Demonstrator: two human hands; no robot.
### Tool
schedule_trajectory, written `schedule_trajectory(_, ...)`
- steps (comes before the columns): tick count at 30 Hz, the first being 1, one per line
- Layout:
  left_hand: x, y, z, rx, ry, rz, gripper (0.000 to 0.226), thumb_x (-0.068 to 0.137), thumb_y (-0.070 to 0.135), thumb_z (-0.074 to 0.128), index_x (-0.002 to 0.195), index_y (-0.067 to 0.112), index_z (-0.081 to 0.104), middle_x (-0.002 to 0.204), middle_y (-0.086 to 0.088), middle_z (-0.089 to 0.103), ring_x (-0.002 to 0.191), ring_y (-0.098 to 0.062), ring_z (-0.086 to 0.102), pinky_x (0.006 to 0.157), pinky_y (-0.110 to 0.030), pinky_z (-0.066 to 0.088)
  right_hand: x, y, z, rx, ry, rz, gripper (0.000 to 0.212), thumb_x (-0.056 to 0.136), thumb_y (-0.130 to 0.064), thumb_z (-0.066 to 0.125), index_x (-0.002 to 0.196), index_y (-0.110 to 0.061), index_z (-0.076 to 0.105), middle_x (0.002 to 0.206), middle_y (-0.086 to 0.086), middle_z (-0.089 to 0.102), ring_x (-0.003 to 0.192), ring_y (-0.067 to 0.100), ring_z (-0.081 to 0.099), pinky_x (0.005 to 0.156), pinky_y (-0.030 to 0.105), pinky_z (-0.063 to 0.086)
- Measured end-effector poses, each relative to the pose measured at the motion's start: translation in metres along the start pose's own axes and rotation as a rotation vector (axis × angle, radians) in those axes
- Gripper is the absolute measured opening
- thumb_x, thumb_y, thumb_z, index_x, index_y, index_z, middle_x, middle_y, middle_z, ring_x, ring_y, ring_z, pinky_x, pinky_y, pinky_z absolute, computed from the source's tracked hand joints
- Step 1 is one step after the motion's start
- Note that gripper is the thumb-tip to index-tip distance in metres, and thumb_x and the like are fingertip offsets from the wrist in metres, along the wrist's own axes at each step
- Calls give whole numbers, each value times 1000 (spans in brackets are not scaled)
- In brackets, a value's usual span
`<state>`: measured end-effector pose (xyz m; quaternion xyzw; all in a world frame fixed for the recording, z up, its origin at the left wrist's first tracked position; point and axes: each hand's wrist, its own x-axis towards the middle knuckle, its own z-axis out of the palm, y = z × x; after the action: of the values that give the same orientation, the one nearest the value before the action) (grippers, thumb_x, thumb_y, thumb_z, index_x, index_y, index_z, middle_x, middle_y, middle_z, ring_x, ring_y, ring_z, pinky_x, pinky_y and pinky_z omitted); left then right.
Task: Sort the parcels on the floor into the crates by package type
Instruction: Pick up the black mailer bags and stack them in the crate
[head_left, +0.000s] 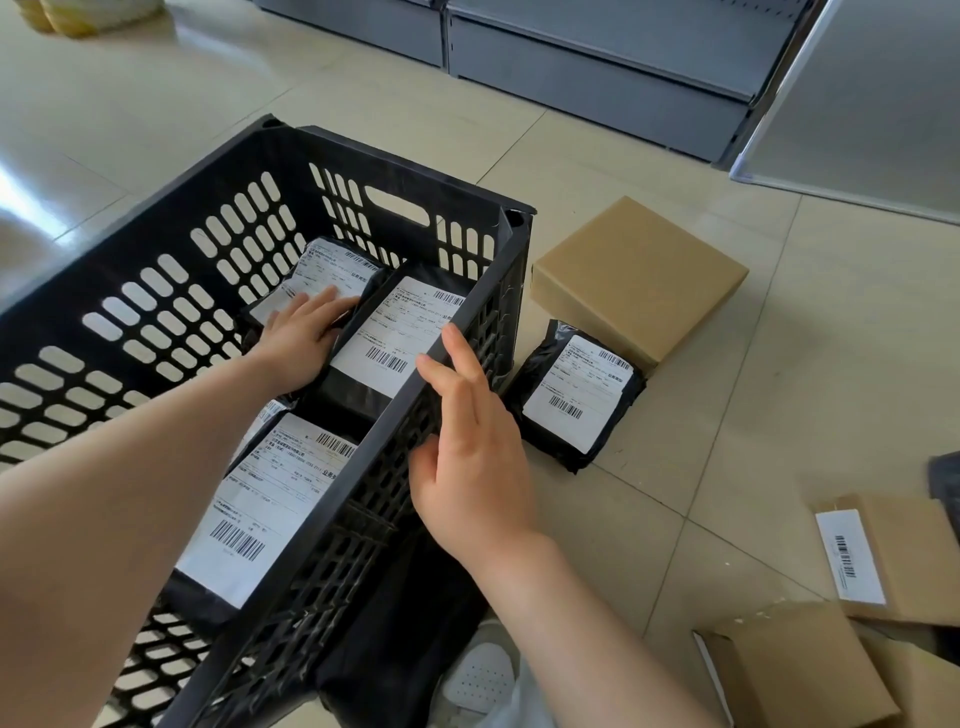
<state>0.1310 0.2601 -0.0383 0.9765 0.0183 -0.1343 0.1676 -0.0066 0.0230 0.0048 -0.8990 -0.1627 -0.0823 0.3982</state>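
A black slotted crate (156, 218) fills the left half of the view and holds several black poly-bag parcels with white labels. My left hand (301, 332) lies flat inside it, fingers straight, on the far parcel (332, 265). A second bag (400, 332) sits beside it and a third (260, 499) lies nearer me. My right hand (467, 452) rests against the crate's right rim with straight fingers, holding nothing. On the floor right of the crate lie a black bag parcel (576, 400) and a brown cardboard box (639, 275).
More cardboard parcels lie at the lower right: one with a barcode label (883, 556) and an opened box (795, 670). A dark bag edge (948, 478) shows at the right border. Grey shelving (597, 67) stands at the back. A white shoe (483, 675) is below the crate.
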Motion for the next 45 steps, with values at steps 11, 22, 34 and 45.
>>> schedule_trajectory(11, -7, 54, -19, -197, 193, -44, 55, 101, 28, 43, 153, 22, 25, 163, -4, 18, 150, -26, 17, 121, -49, 17, 2, 0, -12, 69, -54, 30, 67, 81, 2, 50, 142, -22, 42, 165, -7, 19, 98, 21, 56, 92, 45, 46)
schedule_trajectory(22, -42, 188, -48, -157, 332, 341, 49, 97, 29, 45, 146, 24, 40, 155, 3, 37, 144, -21, 28, 120, -44, 17, 7, 13, -50, 395, -138, 185, 60, 95, -4, 47, 147, -32, 44, 156, -20, 33, 144, -1, 24, 111, 12, 23)
schedule_trajectory(34, -60, 243, 16, 257, 208, 366, 54, 92, 16, 42, 145, 27, 39, 162, -4, 20, 151, -25, 2, 118, -47, -13, -32, 88, -52, 441, 1, 747, 55, 96, -6, 46, 144, -31, 44, 143, -6, 48, 124, 9, 49, 108, 33, 42)
schedule_trajectory(45, -58, 189, 116, -285, -307, -99, 63, 94, 21, 48, 153, 28, 26, 163, 1, 13, 147, -24, 18, 117, -40, 28, -78, 136, -23, 427, -128, 997, 57, 93, -8, 49, 147, -23, 41, 145, 0, 48, 133, 20, 47, 112, 35, 38)
